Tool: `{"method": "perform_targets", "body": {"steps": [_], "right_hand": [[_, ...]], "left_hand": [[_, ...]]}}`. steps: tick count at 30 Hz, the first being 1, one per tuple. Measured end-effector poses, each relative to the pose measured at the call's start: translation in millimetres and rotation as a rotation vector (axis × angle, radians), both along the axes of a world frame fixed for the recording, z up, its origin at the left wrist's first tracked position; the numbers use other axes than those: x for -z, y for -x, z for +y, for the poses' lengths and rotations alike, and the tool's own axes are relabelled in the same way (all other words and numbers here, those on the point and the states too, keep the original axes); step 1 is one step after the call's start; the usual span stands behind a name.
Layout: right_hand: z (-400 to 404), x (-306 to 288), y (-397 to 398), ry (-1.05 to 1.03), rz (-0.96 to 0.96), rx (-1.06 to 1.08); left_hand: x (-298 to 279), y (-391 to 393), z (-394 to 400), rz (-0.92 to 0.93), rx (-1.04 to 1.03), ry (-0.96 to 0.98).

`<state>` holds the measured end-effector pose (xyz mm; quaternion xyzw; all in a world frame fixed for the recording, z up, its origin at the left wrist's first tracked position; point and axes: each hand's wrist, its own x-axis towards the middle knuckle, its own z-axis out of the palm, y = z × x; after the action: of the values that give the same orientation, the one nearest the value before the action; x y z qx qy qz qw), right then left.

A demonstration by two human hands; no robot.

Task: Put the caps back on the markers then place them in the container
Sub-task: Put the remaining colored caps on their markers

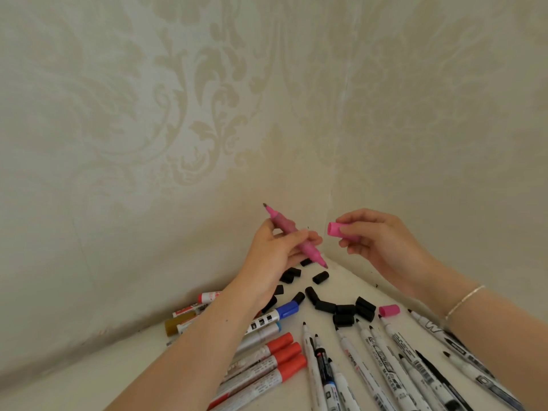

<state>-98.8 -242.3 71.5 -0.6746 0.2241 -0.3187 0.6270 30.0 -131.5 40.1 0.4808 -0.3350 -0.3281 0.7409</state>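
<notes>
Cream table [184, 363] in damask-wallpapered corner [332, 185], left hand [275, 256] gripping pink marker [293, 235], right hand [382, 238] pinching pink cap [336, 229], black caps [344, 310] scattered below

Single head-worn view, looking forward and down, close over the table [350, 280], facing a wallpapered corner [332, 173]

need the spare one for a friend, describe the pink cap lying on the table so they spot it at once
Start at the row of uncapped white markers on the table's right side. Just beyond their tips sits a cluster of black caps. The pink cap lies at its right end, the only pink one on the table.
</notes>
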Motion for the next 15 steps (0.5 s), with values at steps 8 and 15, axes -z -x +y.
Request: {"method": "perform_targets", "body": {"steps": [8,15], "right_hand": [[8,14,4,-0.072,0.027,-0.037],[16,16,4,-0.042,0.007,-0.068]], "left_hand": [[-2,-8,-1,0.293,-0.036,0.144],[-1,-7,-2,0.370,-0.028,0.176]]}}
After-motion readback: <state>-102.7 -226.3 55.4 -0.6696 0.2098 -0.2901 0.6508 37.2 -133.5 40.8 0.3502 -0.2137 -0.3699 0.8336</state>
